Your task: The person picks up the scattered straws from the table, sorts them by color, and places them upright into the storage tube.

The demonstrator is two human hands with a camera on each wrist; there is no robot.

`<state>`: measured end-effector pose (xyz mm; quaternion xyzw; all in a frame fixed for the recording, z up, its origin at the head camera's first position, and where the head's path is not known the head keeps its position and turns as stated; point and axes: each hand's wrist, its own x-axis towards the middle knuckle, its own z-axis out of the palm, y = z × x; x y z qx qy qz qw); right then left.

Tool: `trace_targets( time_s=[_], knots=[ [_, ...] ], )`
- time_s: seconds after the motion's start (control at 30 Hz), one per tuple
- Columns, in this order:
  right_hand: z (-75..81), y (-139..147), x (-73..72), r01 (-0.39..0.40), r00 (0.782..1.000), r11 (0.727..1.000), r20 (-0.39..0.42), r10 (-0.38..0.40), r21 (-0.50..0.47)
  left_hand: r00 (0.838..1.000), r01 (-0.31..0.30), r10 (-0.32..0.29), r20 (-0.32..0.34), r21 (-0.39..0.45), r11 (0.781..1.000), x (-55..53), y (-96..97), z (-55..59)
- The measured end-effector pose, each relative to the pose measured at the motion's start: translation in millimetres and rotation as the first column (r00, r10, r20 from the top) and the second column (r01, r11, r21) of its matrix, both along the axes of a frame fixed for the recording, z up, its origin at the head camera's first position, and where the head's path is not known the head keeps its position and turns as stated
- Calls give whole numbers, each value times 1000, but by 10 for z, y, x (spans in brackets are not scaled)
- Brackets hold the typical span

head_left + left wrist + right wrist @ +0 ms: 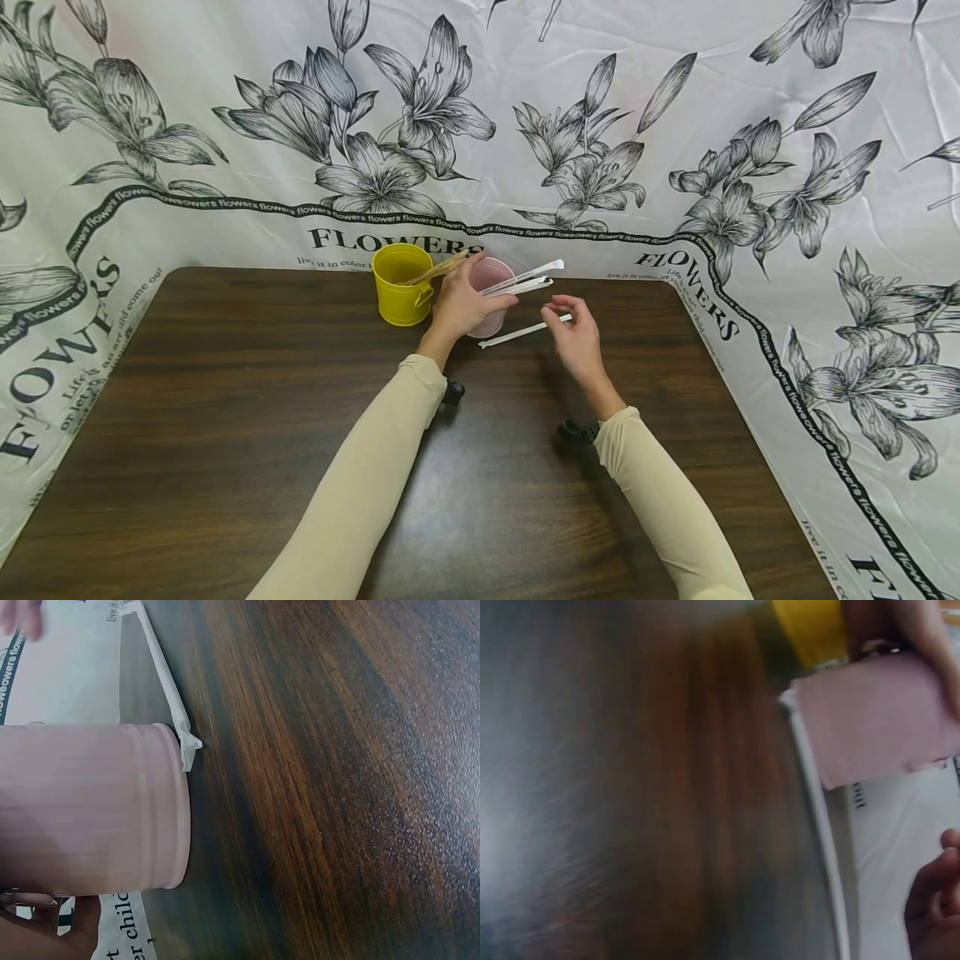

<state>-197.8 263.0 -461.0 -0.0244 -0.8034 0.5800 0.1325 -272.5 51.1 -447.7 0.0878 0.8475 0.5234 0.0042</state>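
My left hand (462, 304) grips a small pink bucket (491, 325) round its side and rim in the head view. Several white paper-wrapped straws (525, 284) stick out of that bucket, leaning right. Another wrapped straw (517, 333) lies on the table in front of it; its near end touches or almost touches the bucket's base in the left wrist view (161, 667). Over this straw's right end hovers my right hand (576, 337), fingers loosely bent. The right wrist view shows the right hand (934, 900) apart from the straw (817, 802), with nothing visible between its fingertips.
A yellow bucket (402, 304) stands just left of the pink one, with thin tan sticks (438, 268) leaning out of it. The brown wooden table (225, 433) ends at a flower-printed cloth (570, 167) hanging behind and at the sides.
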Motion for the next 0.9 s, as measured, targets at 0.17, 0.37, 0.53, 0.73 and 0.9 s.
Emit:
trace_targets(
  time_s=[0.17,0.37,0.53,0.73,0.9],
  knots=[
    [-159,35,31,-64,991,978,127,40,196,1000,-2,2,1,-6,1000,-7,1,1],
    [-208,66,20,-274,947,887,265,182,373,1000,-4,4,0,-12,1000,-13,10,-4],
    [-174,68,3,-363,929,809,247,276,463,1000,-4,4,-9,-1,1000,-25,16,6],
    [-222,84,-51,-425,904,717,217,369,553,1000,-2,2,-2,-13,1000,-21,11,22],
    [-227,66,-44,-457,888,676,256,382,578,1000,2,-2,14,-5,1000,-12,0,-10]
  ],
)
